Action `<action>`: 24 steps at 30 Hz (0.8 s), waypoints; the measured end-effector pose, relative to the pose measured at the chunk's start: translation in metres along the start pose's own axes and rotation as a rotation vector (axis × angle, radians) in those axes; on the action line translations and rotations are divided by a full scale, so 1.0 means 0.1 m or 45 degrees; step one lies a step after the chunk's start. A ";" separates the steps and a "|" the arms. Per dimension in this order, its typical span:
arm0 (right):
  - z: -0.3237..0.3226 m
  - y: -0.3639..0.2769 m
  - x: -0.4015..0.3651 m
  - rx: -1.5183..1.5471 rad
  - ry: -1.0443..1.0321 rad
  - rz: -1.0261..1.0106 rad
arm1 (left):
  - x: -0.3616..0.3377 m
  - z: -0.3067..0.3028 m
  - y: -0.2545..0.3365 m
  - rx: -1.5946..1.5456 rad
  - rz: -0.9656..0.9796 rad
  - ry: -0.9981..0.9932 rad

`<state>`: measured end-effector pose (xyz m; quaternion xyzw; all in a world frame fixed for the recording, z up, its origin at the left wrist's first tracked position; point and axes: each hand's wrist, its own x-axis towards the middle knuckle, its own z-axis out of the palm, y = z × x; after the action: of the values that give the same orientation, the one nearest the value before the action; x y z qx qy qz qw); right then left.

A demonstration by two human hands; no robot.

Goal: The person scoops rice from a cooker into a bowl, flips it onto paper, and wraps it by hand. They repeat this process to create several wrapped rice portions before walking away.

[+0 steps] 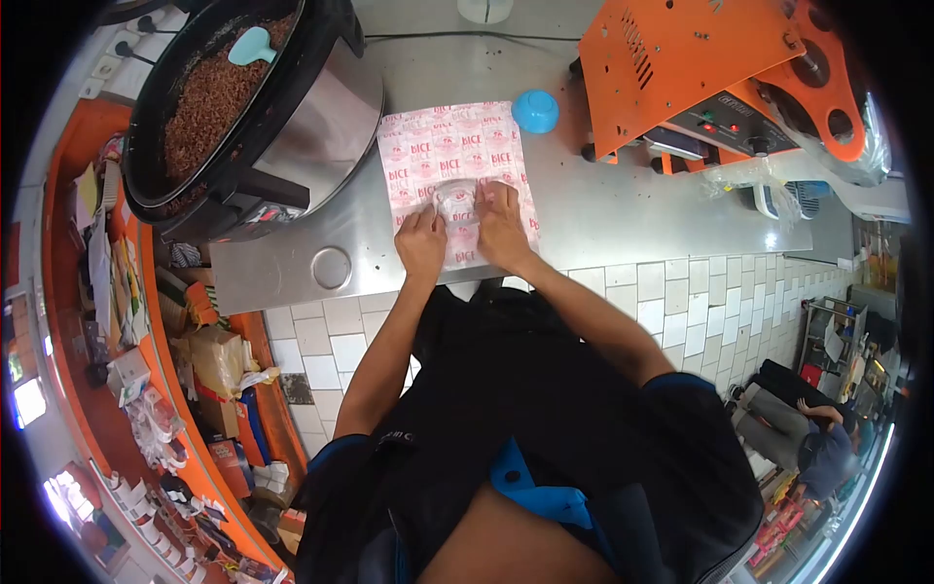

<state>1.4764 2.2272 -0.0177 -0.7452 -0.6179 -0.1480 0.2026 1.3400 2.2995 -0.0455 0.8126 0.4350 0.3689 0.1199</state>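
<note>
A sheet of white paper (449,146) with red "BICE" print lies flat on the steel counter in front of me. On its lower half is a small see-through piece (456,201), shiny like plastic; its exact kind is hard to make out. My left hand (421,243) has its fingers bent at the piece's left edge. From the other side, my right hand (501,230) curls its fingers at the right edge. Both hands rest over the paper. A blue bowl (535,111) touches or nearly touches the sheet's upper right corner.
A large black-and-steel cooker (321,127) holds brown grains (209,117) with a light-blue scoop (252,47). At right stands an orange machine (681,68). A metal ring (332,268) lies near the counter's front edge. Another person (798,438) is far right.
</note>
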 end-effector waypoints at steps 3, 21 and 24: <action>-0.52 -0.09 0.25 0.715 -0.238 0.645 | 0.10 -0.10 0.27 -0.258 -0.028 0.118; -1.01 1.08 -0.52 1.486 -0.348 1.200 | 0.74 0.45 1.06 -0.723 -0.407 -1.535; -0.95 1.25 -0.56 1.038 -0.111 1.348 | 1.17 0.83 1.33 0.087 0.240 -0.486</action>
<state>1.5915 2.1136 0.0243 -0.8170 -0.1828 0.2470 0.4880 1.5210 2.3239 0.0232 0.9084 0.3387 0.2029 0.1376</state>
